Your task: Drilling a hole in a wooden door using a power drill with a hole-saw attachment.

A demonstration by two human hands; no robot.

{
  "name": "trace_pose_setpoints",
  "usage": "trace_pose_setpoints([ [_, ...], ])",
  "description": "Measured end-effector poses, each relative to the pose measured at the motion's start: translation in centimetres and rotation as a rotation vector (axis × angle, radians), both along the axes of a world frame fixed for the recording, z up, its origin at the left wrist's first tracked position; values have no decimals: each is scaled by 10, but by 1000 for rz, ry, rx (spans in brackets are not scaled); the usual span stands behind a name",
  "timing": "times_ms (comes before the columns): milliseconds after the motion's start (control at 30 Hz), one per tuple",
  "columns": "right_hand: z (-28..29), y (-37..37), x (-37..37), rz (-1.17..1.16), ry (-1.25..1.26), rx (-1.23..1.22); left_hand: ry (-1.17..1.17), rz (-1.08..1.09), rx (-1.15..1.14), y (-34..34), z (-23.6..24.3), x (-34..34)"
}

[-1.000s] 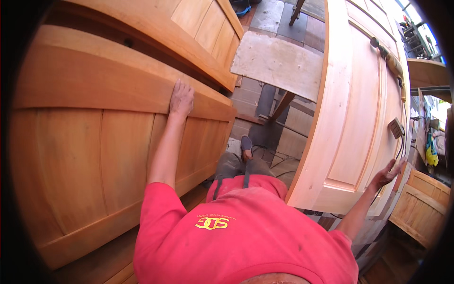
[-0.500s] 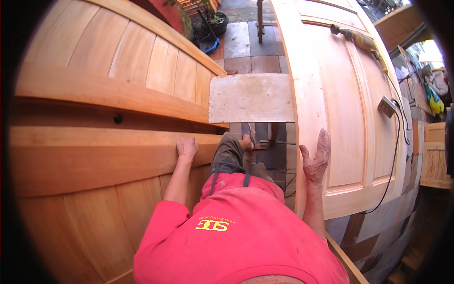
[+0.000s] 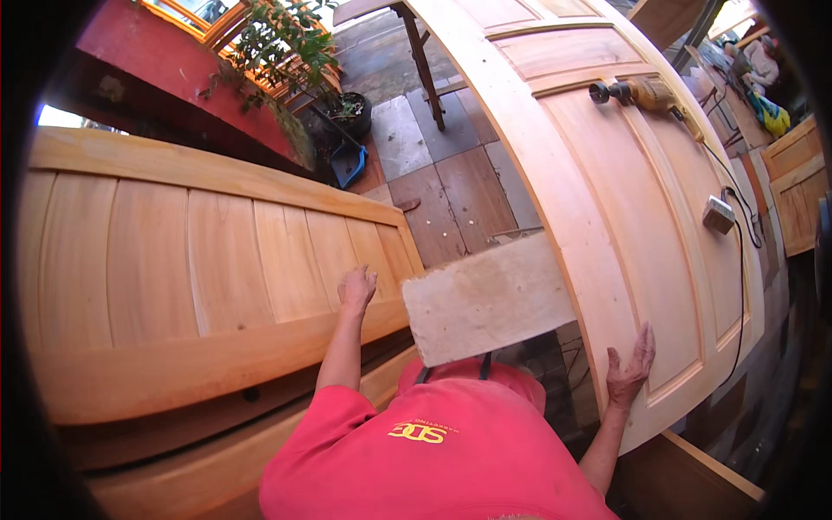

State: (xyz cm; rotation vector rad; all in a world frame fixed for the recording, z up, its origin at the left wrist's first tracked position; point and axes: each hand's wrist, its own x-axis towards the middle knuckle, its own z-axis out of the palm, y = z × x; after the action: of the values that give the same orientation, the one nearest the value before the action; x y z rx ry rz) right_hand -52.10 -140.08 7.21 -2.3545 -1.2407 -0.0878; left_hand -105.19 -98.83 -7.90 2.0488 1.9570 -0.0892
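Left hand [image 3: 357,289] hangs loosely open, eleven o'clock from shirt [image 3: 425,459]; right hand [image 3: 631,371] spreads, two o'clock, perhaps steadying against door [image 3: 602,186]

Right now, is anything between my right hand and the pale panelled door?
Nothing visible: your right hand is at a bare part of the pale panelled door. The power tool and outlet box lie on it, clear of your hand.
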Motion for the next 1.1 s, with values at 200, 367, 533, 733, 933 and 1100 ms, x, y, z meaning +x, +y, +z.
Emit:
trace_pose_setpoints([
  [200,-5,-8,-3,-193,-121,-75,440,-253,270,210,18,-86],
  [367,-11,-16,-5,-263,-204,-133,683,-437,413,324,50,-157],
  [533,-11,-15,-10,-378,-137,-129,783,-351,498,385,80,-144],
  [733,-11,-11,-7,-360,-164,-125,804,-446,448,383,101,-153],
  [933,-14,-13,-10,-423,-157,-145,694,-367,544,386,86,-145],
  [1100,-6,-3,-17,-435,-208,-132,653,-338,574,393,80,-142],
])
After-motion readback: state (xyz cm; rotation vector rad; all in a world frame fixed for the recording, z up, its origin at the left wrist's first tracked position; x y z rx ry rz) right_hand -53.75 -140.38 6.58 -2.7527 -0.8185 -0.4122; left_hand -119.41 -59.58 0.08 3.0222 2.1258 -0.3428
